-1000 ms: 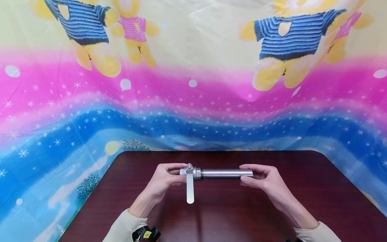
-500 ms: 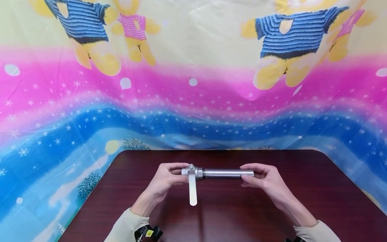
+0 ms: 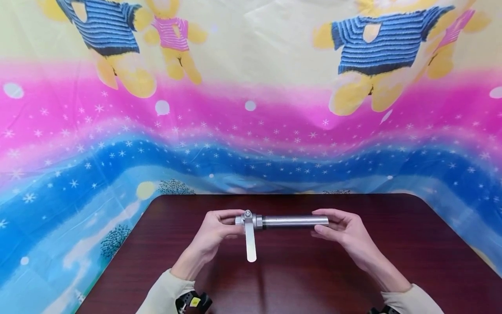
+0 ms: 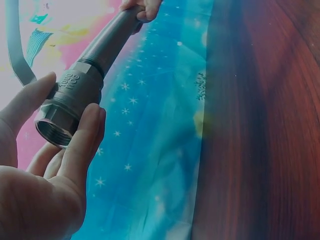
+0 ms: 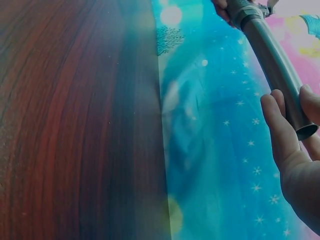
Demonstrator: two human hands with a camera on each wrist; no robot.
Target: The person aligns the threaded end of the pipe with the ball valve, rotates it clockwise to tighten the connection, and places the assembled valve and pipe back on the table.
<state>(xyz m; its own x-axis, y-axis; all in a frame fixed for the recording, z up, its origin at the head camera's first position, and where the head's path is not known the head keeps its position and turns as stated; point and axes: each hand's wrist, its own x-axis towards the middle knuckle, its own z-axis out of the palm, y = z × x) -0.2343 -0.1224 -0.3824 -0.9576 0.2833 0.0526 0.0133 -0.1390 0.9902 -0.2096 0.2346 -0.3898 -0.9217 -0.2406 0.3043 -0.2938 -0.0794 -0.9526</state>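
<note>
A metal ball valve [image 3: 258, 221] with a flat lever handle [image 3: 251, 244] is joined to a straight steel pipe [image 3: 294, 221], held level above the table. My left hand [image 3: 213, 229] grips the valve body at its free end, thumb on one side and fingers on the other. In the left wrist view the valve's threaded open end [image 4: 54, 131] faces the camera. My right hand [image 3: 345, 229] pinches the pipe's far end between thumb and fingers. The pipe's hollow end [image 5: 307, 131] shows in the right wrist view. The lever points toward me.
A dark red-brown wooden table [image 3: 313, 279] lies beneath both hands. Behind it hangs a printed cloth [image 3: 251, 131] with bears and snowflakes. A black wrist camera [image 3: 192, 302] sits at my left cuff.
The valve and pipe have shifted slightly to the right, then up a little, between both hands. Both hands keep their hold. The right thumb has moved slightly on the pipe.
</note>
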